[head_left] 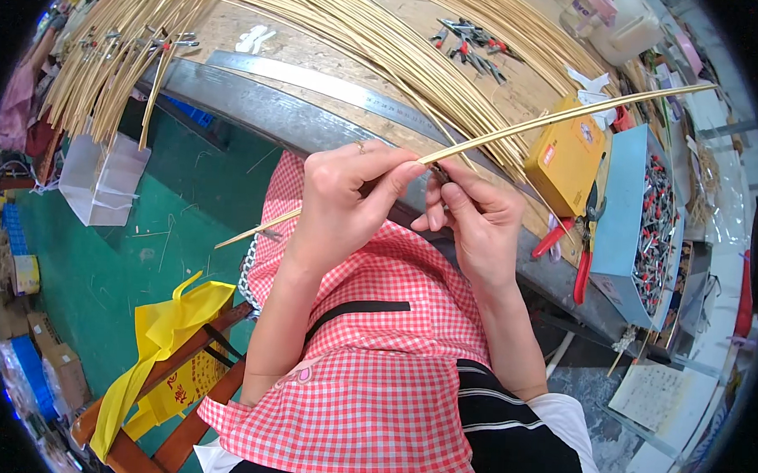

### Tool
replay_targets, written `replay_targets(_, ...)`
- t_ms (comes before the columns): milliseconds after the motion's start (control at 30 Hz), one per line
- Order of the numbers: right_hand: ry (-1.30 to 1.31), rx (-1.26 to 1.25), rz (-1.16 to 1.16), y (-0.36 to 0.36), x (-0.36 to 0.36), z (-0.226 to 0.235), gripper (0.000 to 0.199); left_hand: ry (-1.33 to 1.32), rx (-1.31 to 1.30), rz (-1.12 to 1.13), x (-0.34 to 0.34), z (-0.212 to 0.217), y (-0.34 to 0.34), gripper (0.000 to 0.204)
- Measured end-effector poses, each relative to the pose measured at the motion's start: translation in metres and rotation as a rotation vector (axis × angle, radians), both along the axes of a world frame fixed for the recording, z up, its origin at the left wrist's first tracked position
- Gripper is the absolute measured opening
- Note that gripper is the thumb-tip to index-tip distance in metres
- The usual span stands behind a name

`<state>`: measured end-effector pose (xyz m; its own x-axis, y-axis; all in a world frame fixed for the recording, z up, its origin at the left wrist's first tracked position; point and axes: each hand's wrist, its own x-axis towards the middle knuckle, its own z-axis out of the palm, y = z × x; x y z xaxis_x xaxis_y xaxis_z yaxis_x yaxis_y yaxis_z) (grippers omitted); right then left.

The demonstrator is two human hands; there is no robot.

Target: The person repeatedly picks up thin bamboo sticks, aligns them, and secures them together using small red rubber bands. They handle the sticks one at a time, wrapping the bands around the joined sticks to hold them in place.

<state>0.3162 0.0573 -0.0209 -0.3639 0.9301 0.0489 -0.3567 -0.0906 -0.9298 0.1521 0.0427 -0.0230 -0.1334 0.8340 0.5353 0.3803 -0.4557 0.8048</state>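
Observation:
My left hand is closed around a thin bundle of bamboo strips, pinching it between thumb and forefinger. The strips slant up to the right over the workbench; their other end shows below my left wrist, pointing left. Close beside it, my right hand has its thumb and fingers pinched on a small dark clip against the underside of the strips. The clip's jaws are too small and covered to make out.
Long bamboo strips cover the workbench, with a steel ruler at its front edge. Loose clips lie behind. Right are a yellow tin, red-handled pliers and a light-blue box of clips. A wooden chair stands lower left.

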Motion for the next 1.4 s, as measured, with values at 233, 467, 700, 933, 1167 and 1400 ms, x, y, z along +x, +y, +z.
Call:
replay_targets(233, 0.018, 0.039, -0.033, -0.001, -0.002, -0.006, 0.024, -0.014, 0.001, -0.033, 0.002, -0.001, 0.000, 0.007)
replay_targets(467, -0.124, 0.086, -0.041, -0.002, -0.002, 0.000, 0.022, -0.016, -0.019, -0.068, 0.003, 0.000, 0.000, 0.007)
replay_targets(700, -0.211, 0.462, -0.216, 0.014, 0.010, 0.013, 0.020, -0.104, -0.172, -0.194, -0.010, 0.002, -0.001, 0.008)
replay_targets(933, 0.023, 0.227, -0.121, 0.009, 0.020, 0.015, 0.015, -0.116, -0.361, -0.360, -0.031, 0.007, -0.005, 0.013)
replay_targets(1167, -0.158, 0.158, -0.106, -0.015, -0.011, 0.000, 0.014, 0.025, -0.031, -0.198, -0.029, 0.034, -0.011, 0.027)
replay_targets(1400, -0.272, 0.526, -0.144, -0.020, -0.023, -0.007, 0.003, 0.198, 0.194, -0.081, 0.000, 0.024, -0.016, 0.022)
